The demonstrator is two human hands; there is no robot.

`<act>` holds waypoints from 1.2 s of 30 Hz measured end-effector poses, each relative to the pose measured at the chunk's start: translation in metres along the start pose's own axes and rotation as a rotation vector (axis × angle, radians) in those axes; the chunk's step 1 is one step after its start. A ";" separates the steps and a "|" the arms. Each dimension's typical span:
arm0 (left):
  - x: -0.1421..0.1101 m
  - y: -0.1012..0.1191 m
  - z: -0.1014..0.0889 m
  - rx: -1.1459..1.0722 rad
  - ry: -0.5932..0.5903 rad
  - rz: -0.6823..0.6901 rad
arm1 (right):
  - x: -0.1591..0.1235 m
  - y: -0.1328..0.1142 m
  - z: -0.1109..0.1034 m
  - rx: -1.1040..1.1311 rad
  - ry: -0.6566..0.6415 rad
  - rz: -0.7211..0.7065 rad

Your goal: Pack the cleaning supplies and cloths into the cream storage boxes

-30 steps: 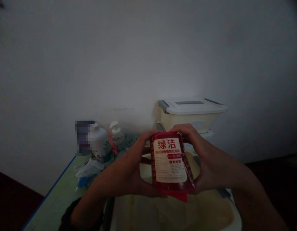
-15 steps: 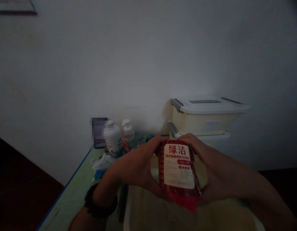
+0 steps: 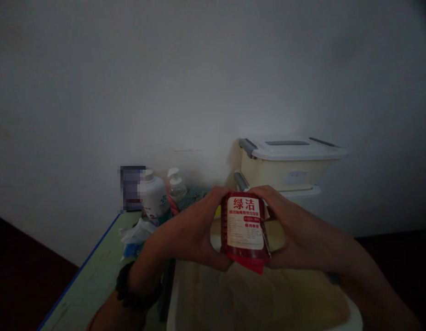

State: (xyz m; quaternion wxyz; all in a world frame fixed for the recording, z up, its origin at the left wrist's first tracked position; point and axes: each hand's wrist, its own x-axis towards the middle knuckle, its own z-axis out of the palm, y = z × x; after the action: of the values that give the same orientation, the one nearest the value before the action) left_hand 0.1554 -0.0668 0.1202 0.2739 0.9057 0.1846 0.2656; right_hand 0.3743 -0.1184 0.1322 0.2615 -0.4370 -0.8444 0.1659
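Observation:
Both hands grip a red pack of garbage bags (image 3: 245,225) with a white label printed in red characters. My left hand (image 3: 195,232), a dark beaded bracelet on its wrist, presses the pack's left side, thumb low and fingers at the top. From the other side my right hand (image 3: 295,234) holds it the same way. A red flap of plastic hangs at the pack's lower end. Below the hands stands an open pale plastic box (image 3: 173,299); its contents are too dim to make out.
On the green table (image 3: 85,289) at left are a white bottle (image 3: 153,193), a pump bottle (image 3: 177,188), a tissue pack (image 3: 135,239) and a dark patterned cloth (image 3: 194,196). Lidded storage boxes (image 3: 275,172) are stacked against the wall (image 3: 199,82) at right.
The pack and both hands have moved up and slightly left in view, showing more of the open box below. The background has also shifted left. Both hands keep their hold.

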 end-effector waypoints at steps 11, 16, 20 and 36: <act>-0.010 -0.014 -0.009 -0.174 0.025 0.039 | -0.004 0.003 -0.004 0.067 0.061 -0.102; -0.011 -0.015 -0.008 -0.393 -0.074 0.009 | -0.002 0.002 -0.006 0.133 0.023 -0.087; -0.008 -0.003 -0.007 -0.615 -0.053 -0.007 | -0.003 0.003 -0.008 0.270 0.032 0.000; -0.006 0.012 -0.013 -0.257 -0.216 -0.319 | -0.004 0.011 -0.017 0.354 -0.275 0.183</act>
State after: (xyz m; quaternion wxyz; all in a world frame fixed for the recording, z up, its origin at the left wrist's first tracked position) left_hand 0.1450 -0.0740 0.1346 0.4437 0.8459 0.2596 0.1420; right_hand 0.3935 -0.1143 0.1395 0.2007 -0.4324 -0.7867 0.3923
